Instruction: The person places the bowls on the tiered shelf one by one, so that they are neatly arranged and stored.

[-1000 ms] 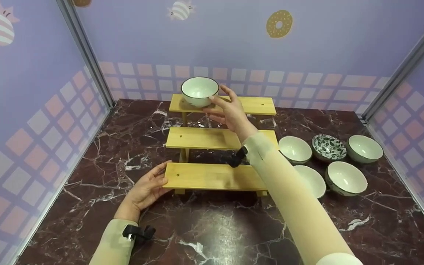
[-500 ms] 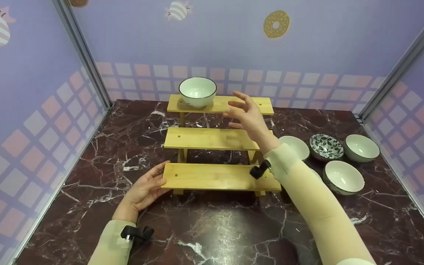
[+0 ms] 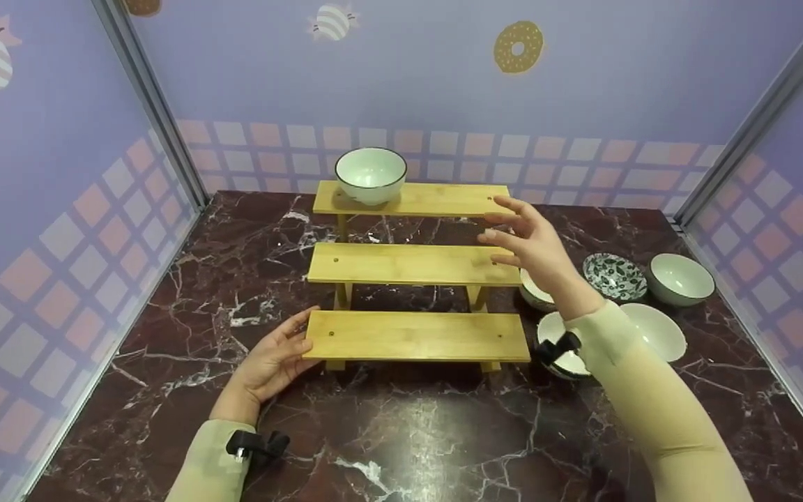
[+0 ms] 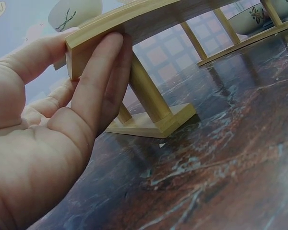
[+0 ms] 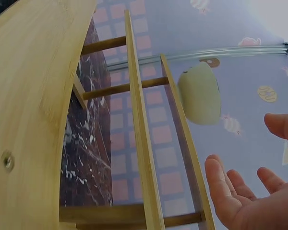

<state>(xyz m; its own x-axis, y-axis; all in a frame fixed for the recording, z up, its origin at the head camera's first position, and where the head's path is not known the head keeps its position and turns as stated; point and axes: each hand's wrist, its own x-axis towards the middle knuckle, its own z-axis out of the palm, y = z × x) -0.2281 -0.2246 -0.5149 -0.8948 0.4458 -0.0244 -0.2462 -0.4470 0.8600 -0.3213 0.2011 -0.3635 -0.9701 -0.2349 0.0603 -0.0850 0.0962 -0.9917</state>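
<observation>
A three-tier wooden display stand [image 3: 415, 335] stands on the dark marbled table. My left hand [image 3: 270, 369] grips the left end of its lowest shelf; in the left wrist view the thumb lies against the board's end and fingers [image 4: 98, 72] reach underneath. On the left part of the top shelf a pale green bowl [image 3: 371, 178] with a dark rim sits upright. My right hand [image 3: 537, 247] is in the air by the right ends of the upper shelves, fingers apart, holding nothing. The right wrist view shows that hand [image 5: 259, 201] apart from the bowl [image 5: 200, 93].
Several bowls are grouped right of the stand: a leaf-patterned one [image 3: 614, 277], a pale one [image 3: 682, 279] at the far right, and others partly hidden by my right arm, including a white bowl [image 3: 663, 331]. Printed panels wall in the table's back and sides.
My right hand has let go of the bowl on the top shelf and moved right and toward me. The bowl stays in place; my left hand keeps its grip on the stand.
</observation>
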